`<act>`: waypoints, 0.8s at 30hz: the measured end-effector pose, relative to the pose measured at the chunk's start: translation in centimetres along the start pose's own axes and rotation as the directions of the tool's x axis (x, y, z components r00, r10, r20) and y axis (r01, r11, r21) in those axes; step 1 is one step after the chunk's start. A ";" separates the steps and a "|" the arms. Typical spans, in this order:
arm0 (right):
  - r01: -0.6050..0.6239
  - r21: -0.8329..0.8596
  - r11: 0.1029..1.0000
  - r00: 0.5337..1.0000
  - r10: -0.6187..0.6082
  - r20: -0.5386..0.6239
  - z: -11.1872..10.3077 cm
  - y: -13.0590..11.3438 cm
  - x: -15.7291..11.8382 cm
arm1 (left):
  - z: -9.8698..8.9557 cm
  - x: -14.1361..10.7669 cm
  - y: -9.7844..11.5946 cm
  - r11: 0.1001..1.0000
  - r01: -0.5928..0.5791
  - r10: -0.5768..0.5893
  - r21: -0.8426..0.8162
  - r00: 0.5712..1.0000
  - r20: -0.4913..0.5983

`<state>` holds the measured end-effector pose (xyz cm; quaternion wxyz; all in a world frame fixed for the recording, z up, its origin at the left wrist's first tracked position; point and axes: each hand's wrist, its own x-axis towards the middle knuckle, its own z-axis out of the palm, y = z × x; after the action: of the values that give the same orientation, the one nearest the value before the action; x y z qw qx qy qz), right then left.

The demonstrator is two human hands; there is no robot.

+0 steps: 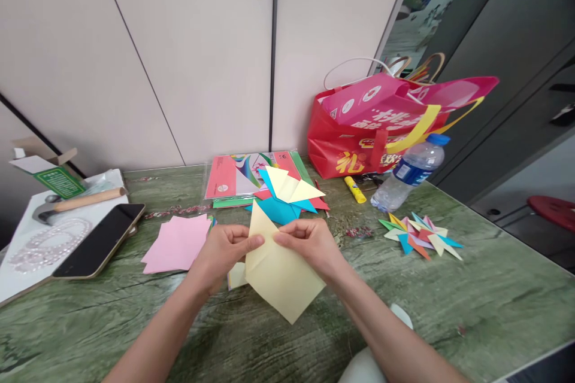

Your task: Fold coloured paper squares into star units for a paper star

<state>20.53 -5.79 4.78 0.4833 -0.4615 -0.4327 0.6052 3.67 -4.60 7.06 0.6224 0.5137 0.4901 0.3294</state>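
Observation:
A pale yellow sheet of paper is held up in front of me, one corner pointing down and a narrow corner pointing up, with a crease on its left side. My left hand pinches its left edge between thumb and fingers. On the upper right edge, my right hand pinches it the same way. Behind the sheet lie folded blue, red and cream paper pieces. Pink paper squares are stacked left of my left hand. A small pale paper piece shows partly behind the yellow sheet.
Packaged coloured paper lies by the wall. Rightward stand a red bag, a yellow glue stick, a water bottle and multicoloured folded paper stars. Leftward are a phone, a hammer, beads and a green box.

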 end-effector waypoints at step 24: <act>-0.006 -0.029 1.000 0.998 0.008 0.062 0.0 0.2 -0.1 | -0.8 0.0 0.5 0.998 -0.052 0.054 0.025 0.993 -0.104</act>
<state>20.53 -5.97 4.56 0.4608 -0.4508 -0.4544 0.6147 3.00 -4.24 7.52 0.5812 0.5155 0.5119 0.3666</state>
